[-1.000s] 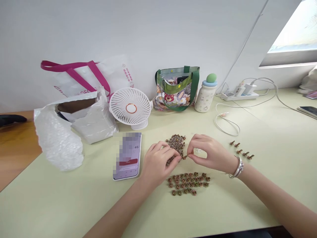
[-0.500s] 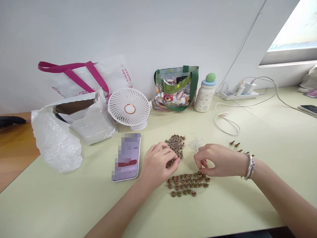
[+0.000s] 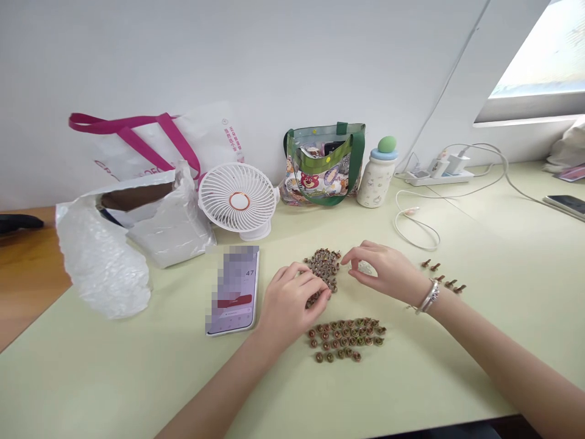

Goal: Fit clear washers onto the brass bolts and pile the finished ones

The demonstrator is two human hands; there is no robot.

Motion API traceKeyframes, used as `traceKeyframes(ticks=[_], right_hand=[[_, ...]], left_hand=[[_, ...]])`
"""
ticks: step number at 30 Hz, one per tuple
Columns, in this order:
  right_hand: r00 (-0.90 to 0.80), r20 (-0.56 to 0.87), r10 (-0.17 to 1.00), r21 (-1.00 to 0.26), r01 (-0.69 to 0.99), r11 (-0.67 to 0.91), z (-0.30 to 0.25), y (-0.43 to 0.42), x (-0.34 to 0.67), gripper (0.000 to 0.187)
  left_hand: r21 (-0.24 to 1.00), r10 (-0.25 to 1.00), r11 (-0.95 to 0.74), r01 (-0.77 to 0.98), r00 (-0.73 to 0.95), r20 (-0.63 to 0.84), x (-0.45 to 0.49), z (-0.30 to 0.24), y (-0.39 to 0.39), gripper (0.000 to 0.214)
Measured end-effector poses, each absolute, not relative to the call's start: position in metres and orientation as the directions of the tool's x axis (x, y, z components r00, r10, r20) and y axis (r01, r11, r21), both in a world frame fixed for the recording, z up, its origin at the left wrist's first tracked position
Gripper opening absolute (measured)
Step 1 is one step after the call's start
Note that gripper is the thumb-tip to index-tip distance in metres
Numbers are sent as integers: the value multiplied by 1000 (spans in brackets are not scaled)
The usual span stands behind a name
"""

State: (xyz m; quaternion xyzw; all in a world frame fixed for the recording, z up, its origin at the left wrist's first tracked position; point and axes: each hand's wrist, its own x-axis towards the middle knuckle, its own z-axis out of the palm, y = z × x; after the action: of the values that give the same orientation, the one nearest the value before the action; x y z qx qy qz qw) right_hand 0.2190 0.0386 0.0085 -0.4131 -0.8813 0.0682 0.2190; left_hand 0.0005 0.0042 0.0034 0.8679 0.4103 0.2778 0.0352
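1. Head view only. Pale green laminate surface [image 3: 457, 372], with a loose heap of small brown metal fasteners [image 3: 322, 268] near mid-frame.
2. Left hand [image 3: 289, 303] curled over the heap's lower edge, at its 6 o'clock. Fingertips [image 3: 321, 294] touching the fasteners. Cannot tell if it is pinching any; the fingers hide that.
3. Right hand [image 3: 379, 268] at the heap's 3 o'clock, just beside it. Thumb and fingers apart, nothing seen held. Under it, a small cluster of clear plastic pieces [image 3: 365, 267]. Silver bangle [image 3: 428, 296] on the wrist.
4. Tight block of the same fasteners, lying flat [image 3: 345, 340], at the heap's 6 o'clock, apart from it. Short line of fasteners on their sides [image 3: 441, 275] at 3 o'clock, past the right hand.
5. Others: black-edged phone [image 3: 233, 291] at 9 o'clock, screen pixelated, "47" showing. White clip fan [image 3: 237, 201] at 10 o'clock. Crumpled bubble wrap [image 3: 103, 256] further out. Clear green-trimmed tote bag [image 3: 322, 164] at 12 o'clock. White bottle with green top [image 3: 377, 174] at 1 o'clock. White power strip [image 3: 439, 177] at 2 o'clock.
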Motion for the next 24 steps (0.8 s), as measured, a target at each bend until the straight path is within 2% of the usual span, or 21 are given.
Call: traceKeyframes(ticks=[7,17,20,24], right_hand=[[-524,407,748,-245,726,642,-12,51,210,9],[-467,417,780,-277,752,598,-19,52,210,5],[-437,431,790,-334,736,589,-15,46,208,5],[-376,469,799,-536,598,596,-5,32,200,3]], left_hand=[[287,728,-662,692,503,465,2,5,4,16],[318,750,-642,697,487,447,1,4,4,15],[334,774,-611,718,454,441,0,4,4,13],[365,818,-552,750,401,412,-1,5,5,12]])
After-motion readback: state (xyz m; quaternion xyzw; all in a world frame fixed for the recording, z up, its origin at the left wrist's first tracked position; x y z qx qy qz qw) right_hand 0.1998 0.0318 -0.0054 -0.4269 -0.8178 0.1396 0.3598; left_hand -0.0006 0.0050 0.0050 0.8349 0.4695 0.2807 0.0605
